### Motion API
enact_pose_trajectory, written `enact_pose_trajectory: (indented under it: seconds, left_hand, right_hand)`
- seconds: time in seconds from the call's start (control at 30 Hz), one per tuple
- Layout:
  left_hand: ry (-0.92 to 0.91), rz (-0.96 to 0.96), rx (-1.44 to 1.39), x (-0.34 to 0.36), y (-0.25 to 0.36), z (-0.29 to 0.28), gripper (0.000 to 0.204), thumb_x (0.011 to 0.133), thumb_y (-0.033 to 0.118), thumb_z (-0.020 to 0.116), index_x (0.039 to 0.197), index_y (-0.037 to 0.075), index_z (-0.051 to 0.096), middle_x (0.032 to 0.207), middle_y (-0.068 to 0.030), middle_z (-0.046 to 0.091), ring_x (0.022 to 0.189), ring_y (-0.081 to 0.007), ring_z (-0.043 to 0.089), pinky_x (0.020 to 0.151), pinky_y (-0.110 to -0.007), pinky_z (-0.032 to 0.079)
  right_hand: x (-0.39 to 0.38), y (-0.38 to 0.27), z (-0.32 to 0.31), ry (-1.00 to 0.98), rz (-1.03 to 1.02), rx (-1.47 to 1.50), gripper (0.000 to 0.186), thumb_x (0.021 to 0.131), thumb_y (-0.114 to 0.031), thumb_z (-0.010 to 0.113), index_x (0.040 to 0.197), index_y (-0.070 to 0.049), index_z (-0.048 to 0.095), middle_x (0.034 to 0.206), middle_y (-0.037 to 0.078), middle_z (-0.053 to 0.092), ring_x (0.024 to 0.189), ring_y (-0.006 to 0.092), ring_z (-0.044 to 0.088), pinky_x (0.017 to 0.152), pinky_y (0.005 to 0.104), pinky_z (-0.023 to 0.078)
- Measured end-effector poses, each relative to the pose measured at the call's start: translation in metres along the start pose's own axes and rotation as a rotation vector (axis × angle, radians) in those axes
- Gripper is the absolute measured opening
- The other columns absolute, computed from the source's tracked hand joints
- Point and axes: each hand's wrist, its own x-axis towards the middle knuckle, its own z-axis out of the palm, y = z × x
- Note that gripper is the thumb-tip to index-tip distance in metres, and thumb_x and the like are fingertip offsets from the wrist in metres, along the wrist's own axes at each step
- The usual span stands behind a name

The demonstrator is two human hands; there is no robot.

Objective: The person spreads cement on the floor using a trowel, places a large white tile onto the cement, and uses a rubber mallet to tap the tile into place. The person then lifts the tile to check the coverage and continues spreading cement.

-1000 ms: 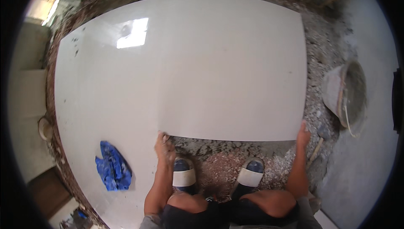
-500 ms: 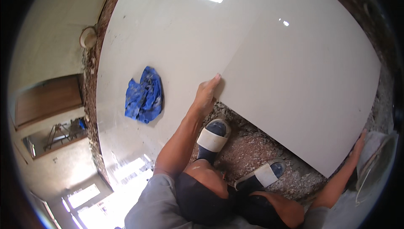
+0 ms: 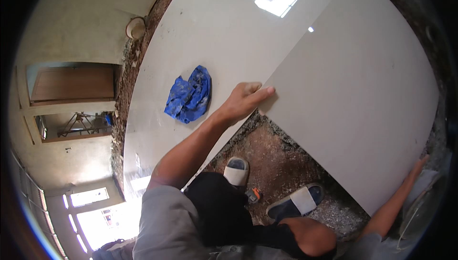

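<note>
Because the left hand (image 3: 243,100) grips only the near corner of the large pale tile (image 3: 355,93), fingers closed over its edge, and the right hand (image 3: 416,167) presses the opposite near corner at the far right, its fingers too small to tell whether they curl round it, the slab hangs on two small holds. It could slip, and the corner might chip on the rough mortar bed (image 3: 276,157) beneath, near the sandalled feet (image 3: 237,170). Beside it lies a laid glossy tile (image 3: 214,35) bearing a crumpled blue rag (image 3: 190,95). Further left are plastered walls and a wooden door (image 3: 71,83).
</note>
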Motion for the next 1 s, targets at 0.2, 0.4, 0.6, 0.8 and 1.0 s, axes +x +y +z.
enact_pose_trajectory:
  seconds: [0.2, 0.4, 0.6, 0.8, 1.0]
  left_hand:
    - [0.051, 0.057, -0.072, -0.059, -0.039, -0.024, 0.046, 0.090, 0.043, 0.061, 0.077, -0.001, 0.064, 0.069, -0.0019, 0.058, 0.067, -0.0080, 0.052, 0.059, -0.025, 0.041]
    - [0.143, 0.022, -0.002, -0.115, -0.116, -0.066, 0.046, 0.091, 0.042, 0.059, 0.078, -0.002, 0.063, 0.069, -0.0025, 0.059, 0.067, -0.0082, 0.052, 0.058, -0.026, 0.042]
    - [0.347, -0.176, 0.001, -0.155, -0.253, -0.070, 0.061, 0.087, 0.055, 0.058, 0.066, -0.002, 0.053, 0.060, -0.0059, 0.052, 0.062, -0.0114, 0.047, 0.055, -0.033, 0.040]
    - [0.546, -0.132, -0.115, -0.179, -0.356, -0.044, 0.061, 0.092, 0.055, 0.051, 0.078, -0.004, 0.059, 0.061, -0.0042, 0.049, 0.064, -0.0121, 0.046, 0.057, -0.033, 0.041]
    - [0.547, -0.124, -0.423, -0.168, -0.393, -0.021, 0.061, 0.098, 0.051, 0.041, 0.100, -0.006, 0.063, 0.084, -0.0080, 0.062, 0.084, -0.0144, 0.054, 0.078, -0.032, 0.046]
  right_hand:
    - [-0.049, 0.016, -0.022, 0.023, -0.087, 0.022, 0.075, 0.089, -0.057, 0.053, 0.129, 0.007, 0.049, 0.124, 0.017, 0.056, 0.109, 0.0283, 0.056, 0.094, 0.0364, 0.044]
    - [-0.133, -0.017, -0.024, -0.057, -0.230, 0.009, 0.074, 0.089, -0.056, 0.054, 0.128, 0.007, 0.050, 0.123, 0.017, 0.057, 0.109, 0.0280, 0.056, 0.093, 0.0360, 0.044]
    - [-0.265, -0.089, 0.028, -0.295, -0.523, -0.178, 0.073, 0.089, -0.055, 0.054, 0.126, 0.008, 0.052, 0.121, 0.016, 0.059, 0.107, 0.0270, 0.057, 0.092, 0.0352, 0.044]
    - [-0.393, -0.184, 0.129, -0.214, -0.926, -0.681, 0.070, 0.088, -0.053, 0.056, 0.122, 0.009, 0.055, 0.117, 0.018, 0.060, 0.106, 0.0265, 0.057, 0.094, 0.0355, 0.041]
    - [-0.518, -0.274, 0.260, -0.299, -1.386, -0.760, 0.062, 0.086, -0.055, 0.058, 0.110, 0.001, 0.063, 0.096, 0.014, 0.064, 0.090, 0.0229, 0.058, 0.083, 0.0351, 0.044]
